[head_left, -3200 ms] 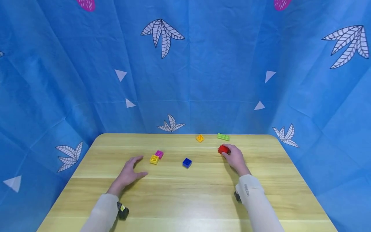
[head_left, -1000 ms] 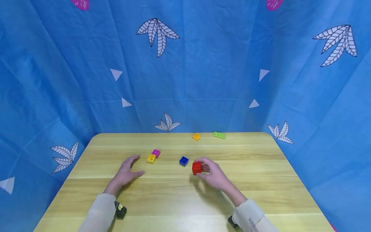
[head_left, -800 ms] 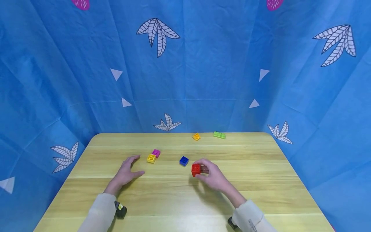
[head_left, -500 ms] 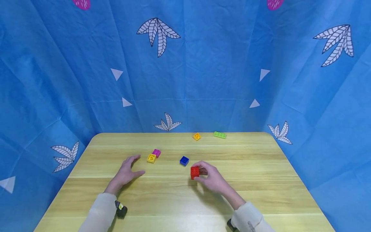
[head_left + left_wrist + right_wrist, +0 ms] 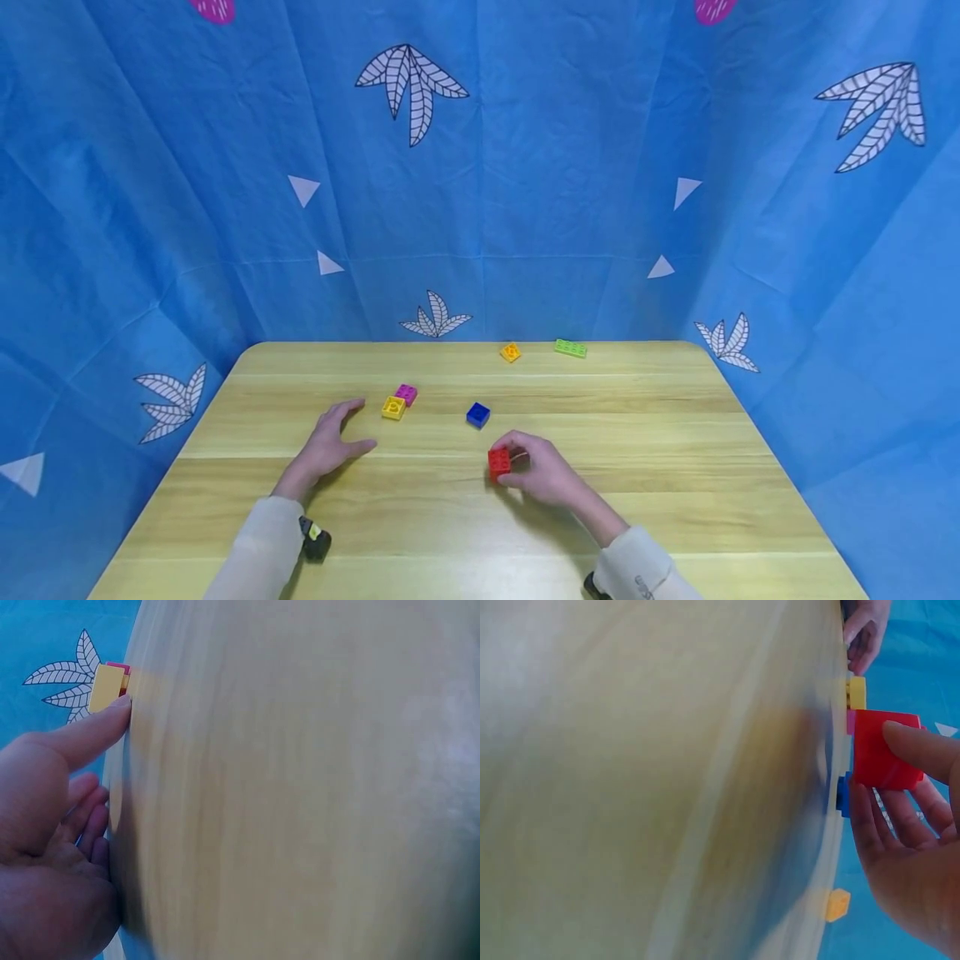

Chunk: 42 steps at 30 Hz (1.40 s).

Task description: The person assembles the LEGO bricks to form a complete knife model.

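Observation:
My right hand (image 5: 546,472) pinches a red toy building brick (image 5: 498,464) between thumb and fingers, low over the middle of the table, studs facing up. In the right wrist view the red brick (image 5: 877,750) shows its smooth side, my thumb across it. Just beyond it lies a blue brick (image 5: 477,415). My left hand (image 5: 330,443) rests on the table at the left with thumb and fingers spread, holding nothing. Past its fingertips, a yellow brick (image 5: 393,407) with its hollow underside up lies against a magenta brick (image 5: 407,394).
At the far edge of the wooden table (image 5: 660,433) lie an orange brick (image 5: 511,352) and a long lime green brick (image 5: 571,348). A blue patterned curtain (image 5: 562,167) hangs behind the table and along both sides.
My right hand has brought the red brick from the back right toward the middle front, then lower and slightly nearer. The left hand and the other bricks stay put.

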{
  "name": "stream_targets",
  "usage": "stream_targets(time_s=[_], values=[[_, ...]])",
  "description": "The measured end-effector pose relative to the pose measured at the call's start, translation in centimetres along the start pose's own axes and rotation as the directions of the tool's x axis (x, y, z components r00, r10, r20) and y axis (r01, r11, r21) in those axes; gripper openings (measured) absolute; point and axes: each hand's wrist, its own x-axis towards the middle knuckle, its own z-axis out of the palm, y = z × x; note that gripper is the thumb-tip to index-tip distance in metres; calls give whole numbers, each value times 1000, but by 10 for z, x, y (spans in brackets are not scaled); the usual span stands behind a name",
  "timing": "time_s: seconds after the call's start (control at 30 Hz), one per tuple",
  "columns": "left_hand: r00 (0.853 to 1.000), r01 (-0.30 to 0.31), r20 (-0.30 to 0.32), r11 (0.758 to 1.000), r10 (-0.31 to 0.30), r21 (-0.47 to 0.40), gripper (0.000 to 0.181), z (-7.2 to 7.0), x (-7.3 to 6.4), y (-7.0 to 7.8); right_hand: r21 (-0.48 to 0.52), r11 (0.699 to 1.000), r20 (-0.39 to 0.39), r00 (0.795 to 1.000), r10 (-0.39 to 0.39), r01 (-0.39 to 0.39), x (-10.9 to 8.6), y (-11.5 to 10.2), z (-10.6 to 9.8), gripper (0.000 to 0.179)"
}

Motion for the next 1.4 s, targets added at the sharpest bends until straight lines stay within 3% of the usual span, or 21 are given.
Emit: stream_targets(time_s=[0.23, 1.4], values=[[1000, 10, -3, 1000, -10, 7, 84, 0, 1, 0, -21, 1000, 49, 999, 14, -13, -1, 0, 4, 38], [1000, -13, 0, 1000, 13, -1, 84, 1, -1, 1, -8, 1000, 77, 997, -1, 2, -3, 4, 6, 44]])
